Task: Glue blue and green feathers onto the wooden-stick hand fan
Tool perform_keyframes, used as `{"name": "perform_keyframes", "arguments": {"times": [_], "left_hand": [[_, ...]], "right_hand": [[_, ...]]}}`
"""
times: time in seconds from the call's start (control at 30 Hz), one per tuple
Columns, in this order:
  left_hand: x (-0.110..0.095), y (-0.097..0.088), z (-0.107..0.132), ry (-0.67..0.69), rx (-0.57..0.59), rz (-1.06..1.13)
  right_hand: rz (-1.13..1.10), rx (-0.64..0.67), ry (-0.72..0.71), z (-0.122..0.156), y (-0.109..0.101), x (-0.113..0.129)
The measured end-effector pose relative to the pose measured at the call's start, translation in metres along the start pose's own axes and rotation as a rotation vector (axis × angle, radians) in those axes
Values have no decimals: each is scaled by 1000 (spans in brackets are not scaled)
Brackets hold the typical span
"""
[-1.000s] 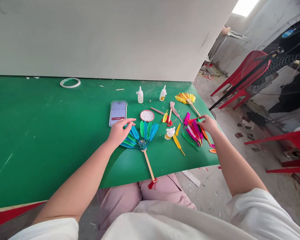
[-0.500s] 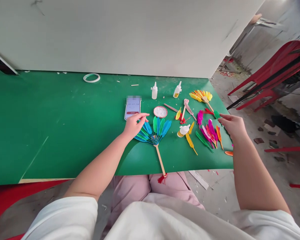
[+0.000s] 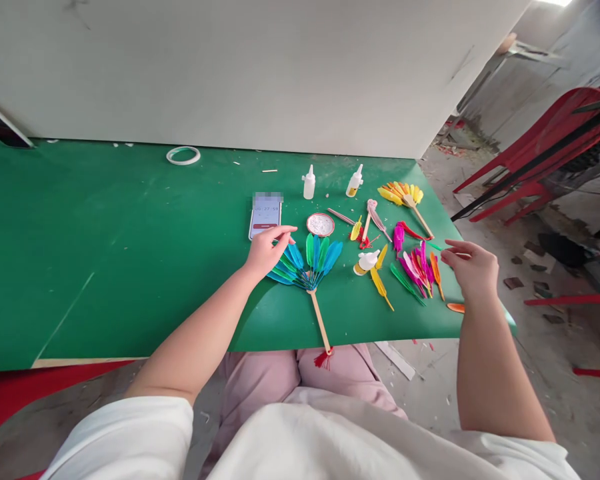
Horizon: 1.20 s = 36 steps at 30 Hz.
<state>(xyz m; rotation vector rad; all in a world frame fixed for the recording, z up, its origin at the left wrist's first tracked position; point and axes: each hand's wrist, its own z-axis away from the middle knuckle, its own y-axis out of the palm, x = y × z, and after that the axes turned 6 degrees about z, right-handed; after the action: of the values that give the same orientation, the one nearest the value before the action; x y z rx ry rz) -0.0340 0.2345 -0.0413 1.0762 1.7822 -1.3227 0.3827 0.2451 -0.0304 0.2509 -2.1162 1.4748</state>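
I see the right hand [image 3: 473,267] raised near the table's right end, fingertips narrowed on a thin green feather [image 3: 435,246] that points left. Just below it, a loose bunch of magenta, pink and red feathers [image 3: 419,272] lies on the smooth green tabletop [image 3: 130,233]. The left hand [image 3: 267,253], fingers bent and close together, is over the left feathers of a blue-and-green feather fan with a pale wooden handle [image 3: 311,288]; I cannot tell whether it grips them. The fan lies in front of me, handle toward my lap, its red tassel [image 3: 324,360] past the table edge.
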Motion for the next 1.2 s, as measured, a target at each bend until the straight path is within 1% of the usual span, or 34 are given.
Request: {"name": "perform_keyframes", "arguments": {"times": [0.07, 0.13, 0.2, 0.27, 0.37, 0.43, 0.5, 0.57, 0.7, 0.8, 0.87, 0.93, 0.97, 1.0, 1.07, 1.1, 1.17, 1.2], "left_hand": [[0, 0, 0, 10, -12, -8], [1, 0, 0, 18, -23, -7], [1, 0, 0, 12, -29, -11], [2, -1, 0, 1, -29, -18], [2, -1, -1, 5, -32, -19], [3, -2, -1, 12, -36, -17], [3, -1, -1, 18, -40, -23], [3, 0, 0, 22, -41, -22], [2, 1, 0, 30, -32, -2], [-1, -1, 0, 37, -45, 9], [-8, -5, 1, 27, -63, 37], [-20, -10, 4, 13, -38, 91], [-27, -11, 6, 10, 6, 121], [-34, -12, 9, 13, 71, 146], [-47, -13, 13, 16, 205, 154], [-51, -13, 16, 9, 237, 139], [-54, -12, 19, -45, 253, 93], [-52, -11, 20, -86, 244, 78]], "right_hand": [[-1, -101, 39, 10, -3, 0], [12, -177, 19, 21, -2, 3], [28, -179, -38, 32, 2, 7], [63, -121, -130, 44, 6, 10], [272, -37, -300, 65, 7, 9], [412, 48, -342, 79, 4, 8], [499, 146, -345, 90, 2, 7], [545, 196, -340, 96, 3, 7], [606, 194, -329, 98, 10, 8], [563, 175, -264, 101, 3, 15], [417, 119, -206, 108, -7, 30], [190, 59, -197, 121, -16, 56], [65, 79, -234, 128, -17, 72], [-29, 150, -285, 134, -14, 89], [-110, 251, -358, 145, 0, 125], [-121, 281, -377, 147, 11, 141], [-117, 319, -376, 148, 36, 166], [-126, 306, -373, 146, 47, 174]]}}
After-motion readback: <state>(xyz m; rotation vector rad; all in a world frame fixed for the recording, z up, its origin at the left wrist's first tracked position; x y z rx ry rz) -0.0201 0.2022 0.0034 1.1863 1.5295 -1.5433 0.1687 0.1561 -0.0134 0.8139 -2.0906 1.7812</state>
